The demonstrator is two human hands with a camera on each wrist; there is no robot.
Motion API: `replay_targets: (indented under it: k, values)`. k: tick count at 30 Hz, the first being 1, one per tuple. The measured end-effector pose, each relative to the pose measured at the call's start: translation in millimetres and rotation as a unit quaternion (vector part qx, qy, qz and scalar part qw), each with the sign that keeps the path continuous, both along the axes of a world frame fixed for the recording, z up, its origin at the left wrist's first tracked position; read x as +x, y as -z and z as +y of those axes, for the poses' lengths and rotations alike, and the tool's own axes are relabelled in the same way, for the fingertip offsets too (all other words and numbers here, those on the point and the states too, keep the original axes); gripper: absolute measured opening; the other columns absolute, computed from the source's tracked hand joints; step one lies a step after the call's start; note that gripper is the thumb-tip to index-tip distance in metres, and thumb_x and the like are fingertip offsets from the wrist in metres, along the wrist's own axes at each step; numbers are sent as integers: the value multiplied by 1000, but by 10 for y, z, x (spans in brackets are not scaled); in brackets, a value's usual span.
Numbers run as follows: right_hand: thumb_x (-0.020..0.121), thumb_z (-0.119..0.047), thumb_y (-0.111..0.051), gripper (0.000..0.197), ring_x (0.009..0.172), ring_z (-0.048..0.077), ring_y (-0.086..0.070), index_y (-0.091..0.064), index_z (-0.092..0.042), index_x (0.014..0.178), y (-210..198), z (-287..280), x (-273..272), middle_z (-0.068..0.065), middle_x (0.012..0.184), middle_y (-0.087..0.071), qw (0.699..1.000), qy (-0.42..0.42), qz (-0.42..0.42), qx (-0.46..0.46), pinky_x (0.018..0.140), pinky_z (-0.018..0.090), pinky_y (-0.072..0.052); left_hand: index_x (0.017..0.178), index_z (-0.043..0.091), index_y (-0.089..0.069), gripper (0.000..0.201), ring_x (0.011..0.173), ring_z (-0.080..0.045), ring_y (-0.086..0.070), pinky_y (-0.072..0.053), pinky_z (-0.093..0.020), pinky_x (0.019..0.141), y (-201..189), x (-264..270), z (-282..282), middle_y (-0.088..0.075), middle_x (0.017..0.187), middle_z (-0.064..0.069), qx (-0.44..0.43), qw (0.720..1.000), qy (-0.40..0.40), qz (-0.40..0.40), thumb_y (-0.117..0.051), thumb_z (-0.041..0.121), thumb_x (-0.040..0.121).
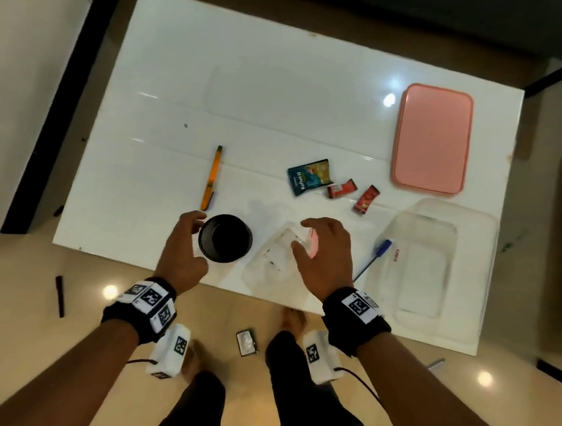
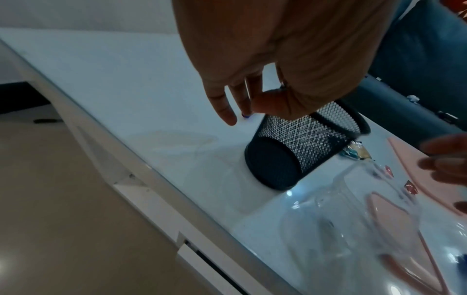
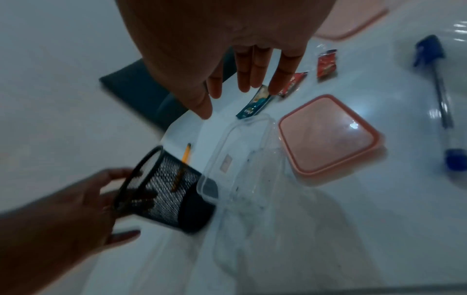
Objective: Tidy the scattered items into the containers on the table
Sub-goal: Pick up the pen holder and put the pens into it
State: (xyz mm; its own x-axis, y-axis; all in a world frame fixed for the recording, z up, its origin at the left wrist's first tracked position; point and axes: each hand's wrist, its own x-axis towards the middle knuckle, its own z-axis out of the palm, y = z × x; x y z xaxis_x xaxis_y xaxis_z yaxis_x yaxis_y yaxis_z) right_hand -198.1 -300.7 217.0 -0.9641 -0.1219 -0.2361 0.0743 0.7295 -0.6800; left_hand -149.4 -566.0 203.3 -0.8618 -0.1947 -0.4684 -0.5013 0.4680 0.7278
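A black mesh cup (image 1: pixel 225 238) (image 2: pixel 298 147) (image 3: pixel 166 195) stands near the table's front edge. My left hand (image 1: pixel 198 239) (image 2: pixel 247 111) is spread against its left side, thumb at the rim, fingers fairly straight. My right hand (image 1: pixel 301 235) (image 3: pixel 240 99) hovers with straight fingers over a small clear container (image 1: pixel 268 263) (image 3: pixel 242 159) and its small pink lid (image 3: pixel 328 135), holding nothing. Scattered on the table are an orange pen (image 1: pixel 211 177), a teal packet (image 1: pixel 310 176), two red sweets (image 1: pixel 342 189) (image 1: pixel 366 199) and a blue pen (image 1: pixel 373 259).
A large clear container (image 1: pixel 439 262) sits at the front right, with a large pink lid (image 1: pixel 432 140) behind it. The white table (image 1: pixel 184 66) ends just below my wrists. A dark marker (image 1: pixel 60 294) and a small packet (image 1: pixel 246 341) lie on the floor by my feet.
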Motion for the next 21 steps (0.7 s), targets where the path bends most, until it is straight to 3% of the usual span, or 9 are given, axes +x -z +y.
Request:
replay_targets:
  k: [2,4,7,9,12,15,19,21]
  values:
    - [83,-23,-68,36,108,22,-51,-59,-22,118,-23,94,-32,3,117,-55,993,105,-42,-30,97,31,-39,125,15,-49,68,120,-23,-51,-44,-37,91,-40,-70,-142,-55,127,-9,-44,999,-1,-16,-54,-19,66]
    - [84,-20,-67,34,102,21,-56,-57,-22,117,-29,213,7,4,113,-55,975,198,-86,-48,92,37,-47,119,9,-55,51,111,-26,-58,-44,-34,90,-92,-188,-231,-61,120,-11,-86,996,-5,-3,-56,-15,74]
    - [87,-21,-66,36,94,22,-61,-52,-23,120,-26,351,236,6,110,-57,942,297,-150,-51,84,33,-49,114,9,-57,30,93,-24,-61,-43,-31,81,-41,-455,-347,-64,108,-6,-101,993,-48,-22,-62,2,86]
    - [88,-23,-65,37,92,21,-60,-49,-23,122,-15,429,446,4,108,-58,922,341,-179,-38,84,32,-47,110,14,-58,23,90,-24,-62,-47,-35,79,107,-661,-445,-65,103,-1,-100,992,-49,-64,-64,20,89]
    - [89,-29,-64,40,92,24,-62,-47,-23,125,46,483,698,2,99,-64,896,375,-237,-13,83,31,-47,102,19,-60,26,91,-31,-67,-55,-47,81,331,-901,-518,-70,96,-7,-94,988,-2,-124,-67,39,86]
    - [90,-33,-63,42,95,28,-64,-48,-20,127,167,455,800,2,92,-66,872,404,-274,13,84,30,-45,101,16,-60,33,89,-29,-66,-53,-41,81,486,-1072,-433,-72,92,-5,-115,981,49,-150,-69,43,84]
    - [94,-42,-56,37,107,33,-62,-52,-20,123,257,347,656,11,113,-68,849,447,-282,25,84,32,-44,101,16,-57,42,94,-33,-61,-44,-35,77,560,-1204,-409,-66,98,-8,-180,964,84,-178,-71,49,80]
    - [94,-42,-56,32,107,33,-61,-55,-18,115,310,330,524,11,114,-66,839,472,-270,23,81,30,-42,98,12,-59,39,97,-36,-60,-42,-35,76,582,-1261,-427,-66,99,-12,-199,957,110,-179,-69,46,82]
